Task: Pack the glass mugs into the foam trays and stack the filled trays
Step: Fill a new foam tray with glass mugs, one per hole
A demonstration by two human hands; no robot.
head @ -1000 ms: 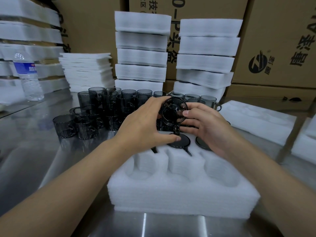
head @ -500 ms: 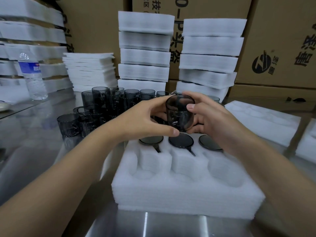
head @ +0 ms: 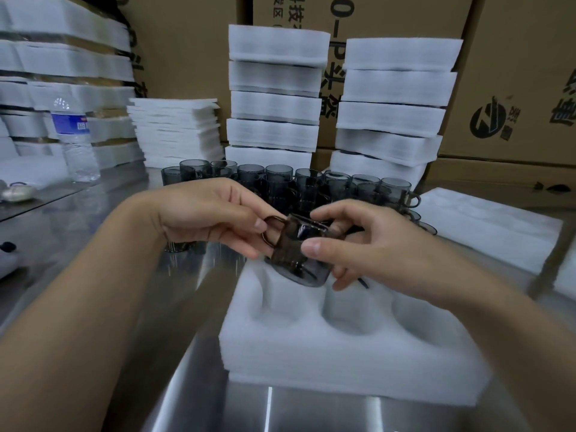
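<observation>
At the far left, a clear plastic water bottle with a blue label (head: 76, 141) stands on the shiny metal counter (head: 78, 232). A bit further right and back sits a pile of thin white foam sheets (head: 177, 132).

The left hand (head: 205, 213) comes in from the left. Its grip is almost closed, and the thumb and fingertips pinch the round handle of a dark see-through glass mug (head: 296, 251). The mug is tilted, with its handle to the left. It is just over the back left part of the white foam tray with round holes (head: 343, 353). I cannot tell if it touches the foam.

The right hand (head: 367, 244) holds the mug's body. Its grip is half closed, thumb in front and fingers curled round the far side.

Behind the hands, a bunch of the same dark glass mugs (head: 280, 179) stands on the counter. Behind those are two tall stacks of white foam trays (head: 274, 98). On the right lies a flat white foam piece (head: 486, 226), and brown cardboard boxes (head: 514, 88) stand at the back.
</observation>
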